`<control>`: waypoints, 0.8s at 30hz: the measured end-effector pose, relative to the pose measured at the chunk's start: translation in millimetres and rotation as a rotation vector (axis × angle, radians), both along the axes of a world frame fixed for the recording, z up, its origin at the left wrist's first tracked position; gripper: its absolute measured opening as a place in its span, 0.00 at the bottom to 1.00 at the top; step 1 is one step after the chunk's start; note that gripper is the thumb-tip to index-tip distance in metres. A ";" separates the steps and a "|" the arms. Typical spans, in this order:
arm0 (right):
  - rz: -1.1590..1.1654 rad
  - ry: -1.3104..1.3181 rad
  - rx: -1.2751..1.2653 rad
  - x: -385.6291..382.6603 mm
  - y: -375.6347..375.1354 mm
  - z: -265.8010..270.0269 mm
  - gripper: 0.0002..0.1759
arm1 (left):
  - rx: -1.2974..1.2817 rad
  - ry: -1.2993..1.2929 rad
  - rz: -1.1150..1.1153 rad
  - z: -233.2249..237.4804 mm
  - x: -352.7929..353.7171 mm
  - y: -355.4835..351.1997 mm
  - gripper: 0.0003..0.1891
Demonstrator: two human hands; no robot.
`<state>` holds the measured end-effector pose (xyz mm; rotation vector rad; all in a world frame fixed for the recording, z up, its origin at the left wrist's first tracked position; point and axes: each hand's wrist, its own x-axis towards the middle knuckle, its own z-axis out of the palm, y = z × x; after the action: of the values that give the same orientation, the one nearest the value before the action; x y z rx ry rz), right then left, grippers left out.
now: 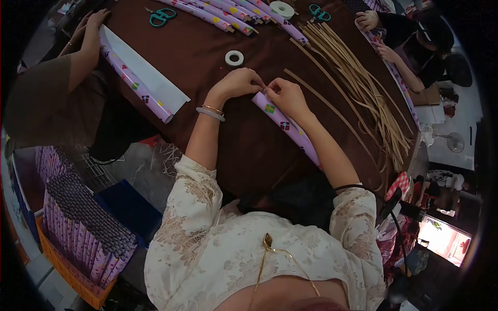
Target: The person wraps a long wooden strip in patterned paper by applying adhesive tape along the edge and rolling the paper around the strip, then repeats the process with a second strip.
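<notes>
A roll of purple gift-patterned wrapping paper lies slantwise on the brown cloth in front of me. At its far end, the fingers of my left hand are pinched together. My right hand reaches over the roll, its thumb and fingers closed at the same end. The fingertips of both hands nearly meet there, and whatever small thing they hold is hidden. Just beyond my left hand lies a roll of white tape.
Brown paper strips are heaped on the right. Finished rolls, teal scissors and another tape roll lie at the back. Co-workers handle paper on the left and at right. An orange crate of rolls stands lower left.
</notes>
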<state>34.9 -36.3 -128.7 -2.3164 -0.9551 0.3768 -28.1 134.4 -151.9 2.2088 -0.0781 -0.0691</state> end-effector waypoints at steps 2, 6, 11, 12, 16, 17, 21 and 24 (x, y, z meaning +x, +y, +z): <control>0.030 -0.005 -0.007 2.0 0.4 -3.7 0.11 | -0.046 0.004 0.003 -3.0 -3.7 2.8 0.10; 0.048 -0.038 0.094 6.6 -4.9 -15.7 0.10 | -0.028 -0.073 -0.069 -2.5 1.6 1.3 0.09; 0.008 0.042 0.181 0.0 -5.0 -13.2 0.08 | -0.096 0.057 0.058 -5.4 0.6 1.1 0.08; -0.009 0.049 0.187 -1.9 -4.3 -13.3 0.08 | -0.123 0.113 0.071 0.0 -0.7 -1.2 0.08; 0.028 0.065 0.216 -5.2 -7.5 -6.2 0.07 | -0.110 0.157 0.091 10.5 -0.2 -2.6 0.08; 0.032 0.051 0.222 -5.8 -6.9 -5.0 0.07 | -0.104 0.142 0.093 9.2 0.9 -2.5 0.08; 0.049 0.026 0.222 -3.5 -6.0 -12.1 0.08 | -0.116 0.207 0.147 12.9 1.1 -4.7 0.08; 0.071 0.016 0.218 -4.4 -7.9 -13.8 0.09 | -0.030 0.172 0.067 9.9 3.6 -1.2 0.10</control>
<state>30.5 -44.2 -142.5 -2.0839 -1.0196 0.3037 -24.5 133.2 -142.0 2.1649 0.0901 -0.2182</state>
